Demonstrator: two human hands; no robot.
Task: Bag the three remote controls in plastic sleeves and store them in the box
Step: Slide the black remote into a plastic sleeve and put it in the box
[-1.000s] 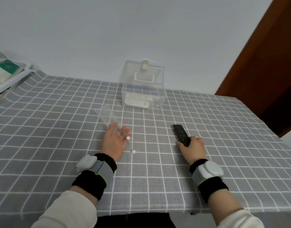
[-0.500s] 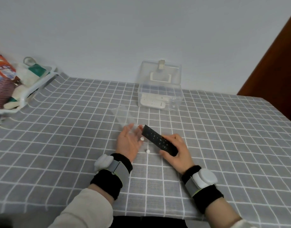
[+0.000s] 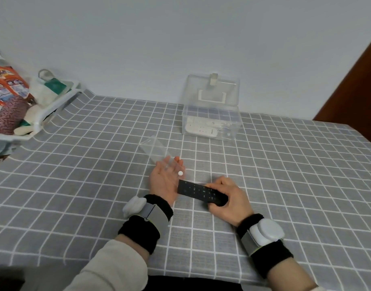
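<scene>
My right hand (image 3: 228, 198) grips a black remote control (image 3: 198, 192) by its near end, and its far end points left across my left palm. My left hand (image 3: 165, 181) lies palm up on the table with the fingers on the near end of a clear plastic sleeve (image 3: 154, 149), which stretches away towards the back left. Whether those fingers pinch the sleeve I cannot tell. At the back stands a clear plastic box (image 3: 230, 131) with its lid raised, holding white remote controls (image 3: 201, 128).
A grey checked cloth (image 3: 285, 185) covers the table. A white basket (image 3: 40, 120) of packets and yarn sits at the far left edge. A brown door (image 3: 356, 85) stands at the right. The table's near edge runs just below my wrists.
My right hand lifted the black remote from the table at the right and carried it left, down to my left palm. The view swung left, bringing the basket into sight.
</scene>
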